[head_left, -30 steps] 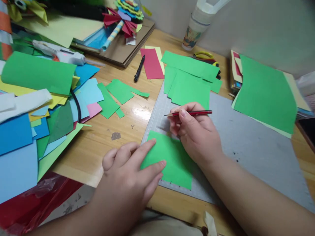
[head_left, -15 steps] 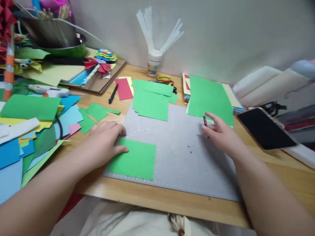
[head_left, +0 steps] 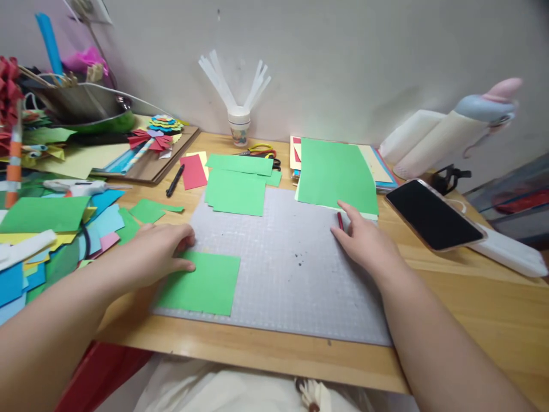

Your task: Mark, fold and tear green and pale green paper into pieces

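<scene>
- Pale wall (head_left: 321,68) behind; wooden desk (head_left: 463,309) below, bearing a grey gridded flat mat (head_left: 274,274).
- Far left: untidy heap of blue, green, yellow and pink paper (head_left: 12,280), white glue gun (head_left: 77,187) lying among it.
- Behind that, a layered paper flower with red pleated leaves and striped tube stem (head_left: 150,140); looks finished.
- Small irregular green paper scraps (head_left: 148,212) on bare wood, apparently offcuts; some cutting seems done.
- Left hand (head_left: 156,252): thumb on the upper left of a plain green paper rectangle (head_left: 206,283), thumb and fingertips apart, not pinching. Rectangle lies flat on the mat's near left corner, uncut inside its outline; any marks too faint to tell.
- Beyond it, green paper strips and rectangles (head_left: 239,191) overlap at the mat's far edge, evidently already cut.
- Large green paper sheet (head_left: 332,171) on a stack, right of these: whole, not yet cut.
- Right hand (head_left: 366,243) near that sheet, holding a slim dark-red pencil (head_left: 340,220); thumb and forefinger spread, other fingers hidden.
</scene>
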### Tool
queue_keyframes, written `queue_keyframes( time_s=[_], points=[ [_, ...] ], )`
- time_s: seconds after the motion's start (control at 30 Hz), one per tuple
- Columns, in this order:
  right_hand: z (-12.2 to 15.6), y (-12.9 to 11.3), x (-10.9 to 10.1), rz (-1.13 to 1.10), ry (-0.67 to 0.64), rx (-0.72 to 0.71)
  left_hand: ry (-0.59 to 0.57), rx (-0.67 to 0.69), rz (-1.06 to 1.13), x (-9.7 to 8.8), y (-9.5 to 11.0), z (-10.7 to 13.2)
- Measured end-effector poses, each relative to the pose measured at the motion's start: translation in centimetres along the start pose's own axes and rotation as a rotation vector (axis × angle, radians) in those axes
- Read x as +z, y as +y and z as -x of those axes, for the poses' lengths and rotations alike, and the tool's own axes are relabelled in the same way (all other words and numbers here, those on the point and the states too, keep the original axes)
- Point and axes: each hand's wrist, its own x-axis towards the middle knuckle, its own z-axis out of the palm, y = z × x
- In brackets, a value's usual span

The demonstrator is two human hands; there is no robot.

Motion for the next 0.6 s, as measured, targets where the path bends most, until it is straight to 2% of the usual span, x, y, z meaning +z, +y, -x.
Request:
queue_keyframes(
  time_s=[0.13,0.27,0.33,0.4,0.5,0.6],
  points=[
    [0.9,-1.3,-0.4,0.038,0.088,-0.027,-0.051,0.01,-0.036,-0.5,0.8,0.1],
    [1.4,-2.3,-0.3,-0.11,0.201,-0.126,-0.076,0.071,-0.026,-0.9,1.2,0.2],
    [1.6,-2.8,-0.1,-0.226,0.208,-0.218,-0.104,0.087,0.015,-1.1,1.6,0.5],
    [2.1,-3.5,0.2,-0.356,0.154,-0.34,-0.159,0.081,0.089,-1.5,2.4,0.9],
    [3.4,-5.1,0.5,-0.572,-0.017,-0.53,-0.193,0.07,0.228,-2.2,4.8,1.1],
    [5.0,-7.0,0.6,-0.779,-0.156,-0.648,-0.038,0.114,0.367,-2.7,8.0,0.3]
  ],
)
